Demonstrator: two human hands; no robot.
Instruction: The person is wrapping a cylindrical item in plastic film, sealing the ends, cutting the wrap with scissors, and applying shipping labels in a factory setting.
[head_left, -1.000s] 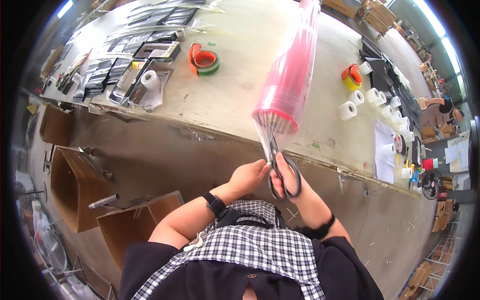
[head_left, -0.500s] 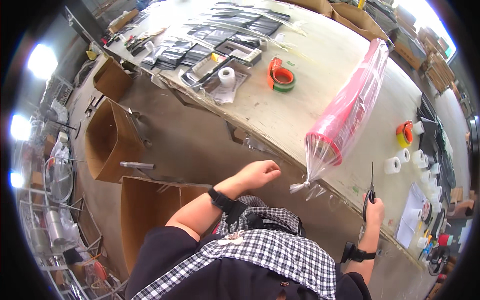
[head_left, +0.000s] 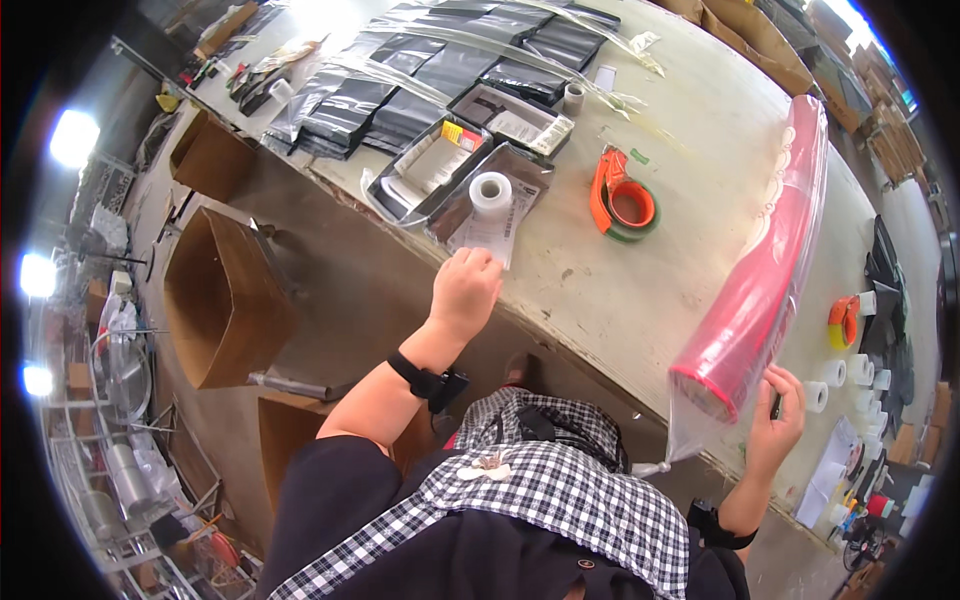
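Note:
My left hand (head_left: 467, 292) is at the table's near edge, its fingers closed at the lower end of a printed sheet (head_left: 497, 245). On that sheet stands a small white roll (head_left: 490, 194). My right hand (head_left: 776, 425) is beside the near end of a pink roll in clear plastic wrap (head_left: 735, 335), fingers curved and apart, fingertips close to the wrap. A dark sliver shows between thumb and fingers; I cannot make out what it is. The wrap's knotted end (head_left: 650, 468) hangs past the table edge. No scissors can be made out.
An orange tape dispenser (head_left: 625, 200) sits mid-table, near open black trays (head_left: 430, 170) and flat black packets (head_left: 345, 110). Another tape dispenser (head_left: 843, 322) and several white rolls (head_left: 833, 373) line the right side. Cardboard boxes (head_left: 225, 300) stand on the floor at left.
My left hand has moved forward from in front of my body to the printed sheet. My right hand, which held scissors, has moved beside the pink roll and opened.

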